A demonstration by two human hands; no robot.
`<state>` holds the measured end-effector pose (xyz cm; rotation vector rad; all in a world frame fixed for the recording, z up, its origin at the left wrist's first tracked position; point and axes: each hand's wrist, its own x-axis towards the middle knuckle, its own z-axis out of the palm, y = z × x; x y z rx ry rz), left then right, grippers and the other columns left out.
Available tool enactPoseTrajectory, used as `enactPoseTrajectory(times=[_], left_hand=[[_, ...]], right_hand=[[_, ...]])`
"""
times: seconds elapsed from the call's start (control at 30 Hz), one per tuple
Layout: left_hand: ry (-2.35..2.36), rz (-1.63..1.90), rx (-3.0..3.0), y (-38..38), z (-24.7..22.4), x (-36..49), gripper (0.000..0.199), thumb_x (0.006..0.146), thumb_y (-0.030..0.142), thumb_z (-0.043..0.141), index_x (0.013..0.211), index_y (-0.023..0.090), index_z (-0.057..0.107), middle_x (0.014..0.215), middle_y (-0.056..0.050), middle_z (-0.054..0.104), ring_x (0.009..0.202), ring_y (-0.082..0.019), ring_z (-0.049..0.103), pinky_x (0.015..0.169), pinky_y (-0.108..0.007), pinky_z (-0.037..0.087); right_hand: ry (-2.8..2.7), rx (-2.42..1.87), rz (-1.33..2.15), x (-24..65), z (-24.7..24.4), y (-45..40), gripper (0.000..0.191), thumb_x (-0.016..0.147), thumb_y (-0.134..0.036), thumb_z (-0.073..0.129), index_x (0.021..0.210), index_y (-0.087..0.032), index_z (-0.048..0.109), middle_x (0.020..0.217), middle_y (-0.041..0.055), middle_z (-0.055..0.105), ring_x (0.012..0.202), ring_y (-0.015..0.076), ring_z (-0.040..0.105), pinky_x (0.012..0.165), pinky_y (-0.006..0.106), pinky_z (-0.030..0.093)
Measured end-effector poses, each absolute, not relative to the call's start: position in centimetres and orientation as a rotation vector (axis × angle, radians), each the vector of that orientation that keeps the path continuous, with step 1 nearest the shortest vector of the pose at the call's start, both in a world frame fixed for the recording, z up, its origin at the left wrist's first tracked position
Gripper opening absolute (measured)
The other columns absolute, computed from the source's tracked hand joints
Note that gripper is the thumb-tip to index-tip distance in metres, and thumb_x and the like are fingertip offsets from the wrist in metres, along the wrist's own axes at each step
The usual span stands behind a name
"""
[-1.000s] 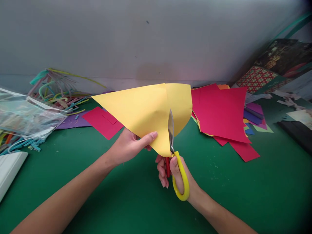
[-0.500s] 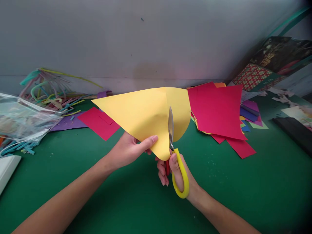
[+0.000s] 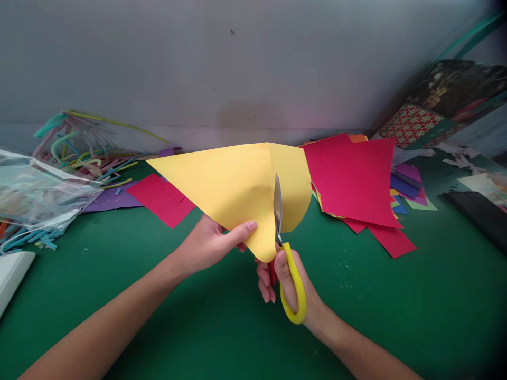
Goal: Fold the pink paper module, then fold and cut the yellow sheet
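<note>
A large sheet of yellow paper is pinched at its lower edge by my left hand, thumb on top and fingers mostly hidden underneath. My right hand holds scissors with a yellow upper handle loop and a red lower one, partly hidden. One metal blade shows in front of the paper, pointing away from me along a cut that begins at the near edge; the other blade is behind the yellow sheet. Right of the blade, a rounded flap of the same paper hangs back.
Red paper sheets lie stacked at the right, and a smaller red piece at the left. Pipe cleaners and a clear plastic bag are far left. A patterned bag leans against the wall. A black object lies far right.
The yellow paper has shifted very slightly, its left tip a little further left and its right flap a touch lower. Both hands keep nearly the same position and grip.
</note>
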<state>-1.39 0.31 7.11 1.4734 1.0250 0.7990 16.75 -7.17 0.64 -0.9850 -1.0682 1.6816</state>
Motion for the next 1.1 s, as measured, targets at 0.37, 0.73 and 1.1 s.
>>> enactPoseTrajectory(times=[0.37, 0.73, 1.1], left_hand=[[1.062, 0.787, 1.490, 0.26, 6.89, -1.32, 0.036, 0.091, 0.051, 0.072, 0.101, 0.016, 0.074, 0.092, -0.009, 0.078, 0.070, -0.020, 0.073, 0.058, -0.028, 0.064], [1.032, 0.794, 1.460, 0.23, 6.94, -1.29, 0.030, 0.091, 0.048, 0.073, 0.097, 0.018, 0.072, 0.087, -0.006, 0.076, 0.066, -0.017, 0.070, 0.057, -0.026, 0.062], [1.006, 0.820, 1.441, 0.12, 6.94, -1.21, 0.027, 0.090, 0.044, 0.075, 0.097, 0.017, 0.071, 0.086, -0.004, 0.075, 0.064, -0.016, 0.070, 0.056, -0.024, 0.062]], right_hand=[[-1.079, -1.042, 1.669, 16.64, 0.88, -7.35, 0.067, 0.090, -0.086, 0.046, 0.090, -0.020, 0.053, 0.055, -0.0059, 0.047, 0.038, 0.0110, 0.051, 0.035, 0.021, 0.035], [-1.055, -1.033, 1.665, 16.65, 0.78, -7.45, 0.064, 0.092, -0.083, 0.049, 0.092, -0.019, 0.053, 0.056, -0.0064, 0.047, 0.038, 0.0095, 0.051, 0.034, 0.019, 0.035], [-1.031, -1.002, 1.675, 16.67, 0.68, -7.54, 0.061, 0.094, -0.080, 0.050, 0.092, -0.019, 0.054, 0.059, -0.0059, 0.049, 0.037, 0.0081, 0.051, 0.033, 0.017, 0.035]])
